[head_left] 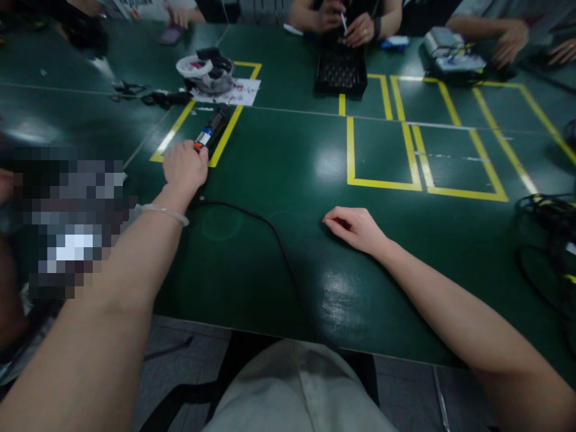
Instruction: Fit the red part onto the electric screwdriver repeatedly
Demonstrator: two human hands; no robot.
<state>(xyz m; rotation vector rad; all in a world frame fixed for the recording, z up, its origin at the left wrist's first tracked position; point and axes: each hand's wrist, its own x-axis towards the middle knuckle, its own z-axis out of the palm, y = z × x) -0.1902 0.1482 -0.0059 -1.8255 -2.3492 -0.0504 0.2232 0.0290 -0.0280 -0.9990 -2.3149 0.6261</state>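
The tool [210, 131] is lying just ahead of the left hand [185, 168], the nearer one, its long axis pointing forward and slightly right; that hand is covering the near end, its hidden fingers leaving the grip unclear; the right hand [357, 229] is resting right of the tool, curling narrow, showing nothing held; tape [226, 137] is flanking the tool; a bundle [212, 75] is crowding its far end; a cable [275, 230] is trailing nearer the body.

Black cable [279, 238] across green table [252, 276]
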